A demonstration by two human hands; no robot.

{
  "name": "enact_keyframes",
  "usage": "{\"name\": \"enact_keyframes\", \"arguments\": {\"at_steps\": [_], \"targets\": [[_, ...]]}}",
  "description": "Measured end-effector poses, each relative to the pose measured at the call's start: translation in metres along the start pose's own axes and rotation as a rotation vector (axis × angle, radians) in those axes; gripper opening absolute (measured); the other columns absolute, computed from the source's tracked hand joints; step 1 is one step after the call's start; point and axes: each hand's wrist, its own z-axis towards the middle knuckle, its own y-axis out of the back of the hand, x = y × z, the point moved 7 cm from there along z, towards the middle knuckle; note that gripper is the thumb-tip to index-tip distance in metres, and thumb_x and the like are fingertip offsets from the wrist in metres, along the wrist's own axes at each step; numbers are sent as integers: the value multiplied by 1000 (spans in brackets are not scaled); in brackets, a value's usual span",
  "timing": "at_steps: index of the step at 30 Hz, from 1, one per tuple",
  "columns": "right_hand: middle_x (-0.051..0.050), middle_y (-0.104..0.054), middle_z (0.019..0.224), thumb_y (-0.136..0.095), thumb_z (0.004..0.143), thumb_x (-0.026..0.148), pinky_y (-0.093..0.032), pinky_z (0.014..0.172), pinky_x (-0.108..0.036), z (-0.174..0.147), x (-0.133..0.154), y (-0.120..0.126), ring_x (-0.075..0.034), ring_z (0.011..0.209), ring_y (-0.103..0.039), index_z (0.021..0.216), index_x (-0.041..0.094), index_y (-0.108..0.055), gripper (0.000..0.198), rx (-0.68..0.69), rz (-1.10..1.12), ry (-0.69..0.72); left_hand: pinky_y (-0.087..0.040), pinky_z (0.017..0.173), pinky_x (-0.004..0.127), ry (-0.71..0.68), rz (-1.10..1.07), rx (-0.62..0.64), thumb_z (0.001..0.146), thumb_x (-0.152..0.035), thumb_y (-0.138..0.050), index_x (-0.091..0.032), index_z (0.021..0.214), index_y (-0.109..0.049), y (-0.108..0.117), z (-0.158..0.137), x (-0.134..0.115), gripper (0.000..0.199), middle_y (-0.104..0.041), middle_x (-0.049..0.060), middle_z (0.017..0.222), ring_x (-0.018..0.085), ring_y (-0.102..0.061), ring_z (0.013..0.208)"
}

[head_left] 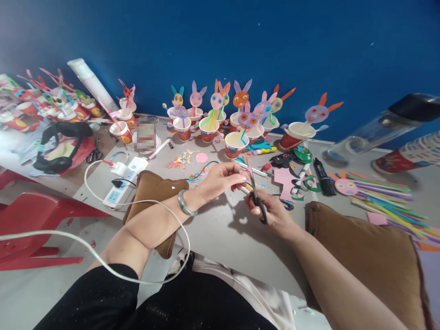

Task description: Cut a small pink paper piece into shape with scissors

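Note:
My right hand [275, 215] is closed on a pair of scissors [261, 211] with black handles, its blades pointing up and away from me. My left hand [222, 182], with a green bangle at the wrist, pinches a small pink piece of paper [245, 174] beside the blades. Fingers partly cover this piece, so its full outline is hidden. A flat pink paper circle [201, 157] lies beyond my left hand, near a pile of coloured paper scraps [182, 160]. Right of the scissors lies a larger pink paper offcut [284, 182] with cut-out edges.
Paper cups [208, 131] with rabbit-faced paper figures stand along the blue wall. A white power strip [125, 183] and its cable lie left. Brown cushions [364, 256] flank the work area. Colourful strips [385, 192], a black marker [323, 176] and a clear bottle [374, 128] are right.

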Motion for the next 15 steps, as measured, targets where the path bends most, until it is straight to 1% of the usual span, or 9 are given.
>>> {"name": "enact_keyframes", "arguments": {"at_steps": [10,15], "targets": [[-3,-57,65,-49,79,84,-40,66,-33,0,-3,0,-18,65,-50,66,20,-55,66,-14,8,-1,-43,57,23,-2,4,4,79,-30,-68,-14,75,-57,0,0,-1,20,-61,-1,66,6,-54,56],[-3,-57,66,-50,80,83,-41,66,-32,0,-2,1,-18,64,-50,66,20,-55,65,3,1,3,-42,57,23,-24,8,5,79,-30,-68,-14,74,-56,0,0,-4,20,-60,-2,66,6,-52,55]]}}
